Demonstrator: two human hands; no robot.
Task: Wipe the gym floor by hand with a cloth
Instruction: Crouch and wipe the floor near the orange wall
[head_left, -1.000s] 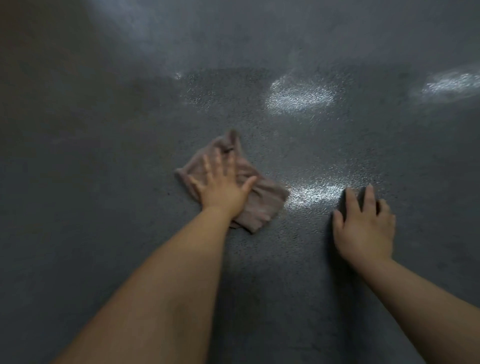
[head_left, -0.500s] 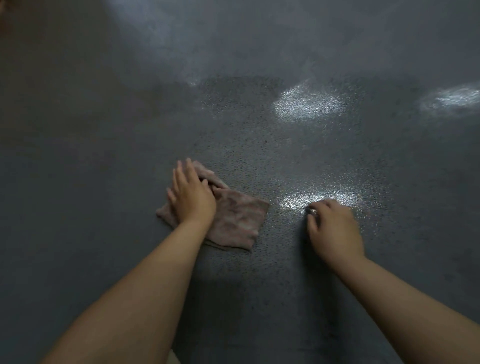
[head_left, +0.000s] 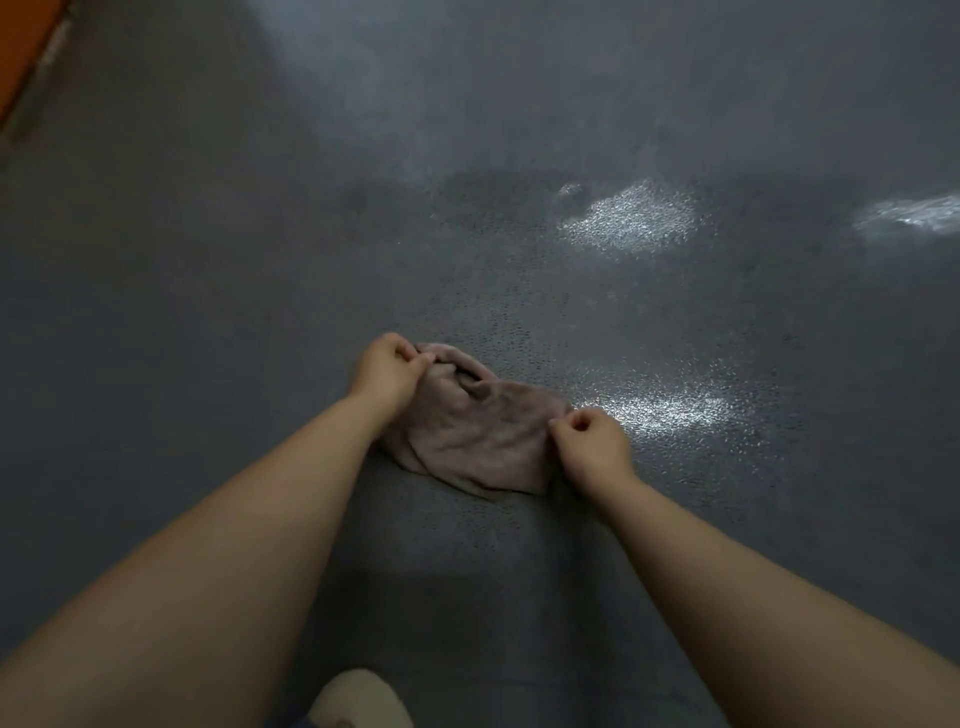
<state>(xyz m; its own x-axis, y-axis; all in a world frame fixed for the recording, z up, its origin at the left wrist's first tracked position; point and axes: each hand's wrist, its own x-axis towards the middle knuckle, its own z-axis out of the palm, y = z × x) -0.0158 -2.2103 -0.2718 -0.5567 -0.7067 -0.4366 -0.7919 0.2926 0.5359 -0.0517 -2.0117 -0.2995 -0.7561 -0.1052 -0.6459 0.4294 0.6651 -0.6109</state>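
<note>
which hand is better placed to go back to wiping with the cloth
Probably the left hand: it grips the bunched far end of the cloth, while the right hand only pinches its edge.

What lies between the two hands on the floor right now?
In the head view, only the cloth spans the gap: the left hand grips its far corner, the right hand pinches its near-right edge. Nothing else lies there.

My left hand (head_left: 387, 370) no longer presses flat on the cloth (head_left: 478, 436) — it now pinches the far left corner. My right hand (head_left: 589, 444) has left the floor (head_left: 208, 312) and come across to pinch the cloth's right edge — the fabric is bunched between them.
</note>
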